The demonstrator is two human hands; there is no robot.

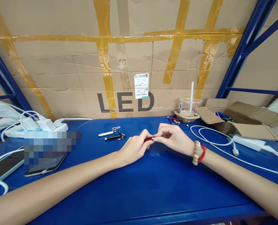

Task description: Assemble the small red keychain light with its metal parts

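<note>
My left hand point(135, 147) is closed around a slim red keychain tube point(148, 139), a pen-light-like cylinder held above the blue table. At the tube's silver end my right hand point(173, 137) pinches with thumb and forefinger. Fingers cover most of the tube, and whatever small part lies in the right pinch is too small to name. To the left of my hands, a silver keychain tube point(106, 134) and a black keychain tube point(112, 137) lie side by side, each with a small metal clasp at its right end.
Behind stands a large taped carton point(82, 78). At the back right are several coloured tubes point(174, 119), a plastic cup point(188, 106) with a straw, an open cardboard box point(254, 130) and a white cable point(214, 144). On the left are a power strip point(64, 127) and phones point(47, 167).
</note>
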